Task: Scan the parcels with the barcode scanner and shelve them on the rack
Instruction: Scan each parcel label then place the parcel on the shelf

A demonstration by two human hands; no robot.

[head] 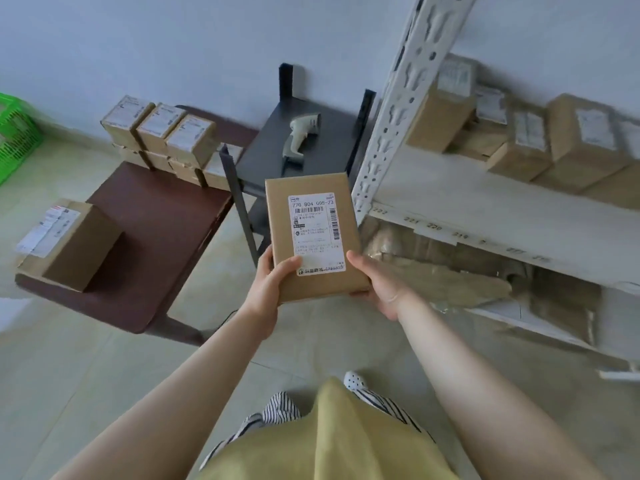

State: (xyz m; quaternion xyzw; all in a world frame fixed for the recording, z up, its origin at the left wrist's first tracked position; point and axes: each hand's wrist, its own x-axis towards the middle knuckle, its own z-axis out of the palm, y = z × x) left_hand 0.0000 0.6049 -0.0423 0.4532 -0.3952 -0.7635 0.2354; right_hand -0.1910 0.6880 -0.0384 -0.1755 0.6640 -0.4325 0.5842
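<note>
A flat brown parcel (pixel 304 199) with a white barcode label facing up is held in front of me. My left hand (pixel 272 287) grips its lower left corner, thumb on top. My right hand (pixel 379 284) holds its lower right corner from beneath, thumb on the edge. The grey barcode scanner (pixel 300 138) lies on the small dark stand (pixel 263 157) behind the parcel, with nobody touching it. The white rack (pixel 450 188) stands at the right, with several brown parcels (pixel 519 140) on its upper shelf.
A brown table (pixel 156 237) at the left carries a stack of small boxes (pixel 162 140) at its far end and one larger box (pixel 69 244) at its near left. A green basket (pixel 14 133) sits at the far left. Flattened cardboard (pixel 450 271) lies under the rack shelf.
</note>
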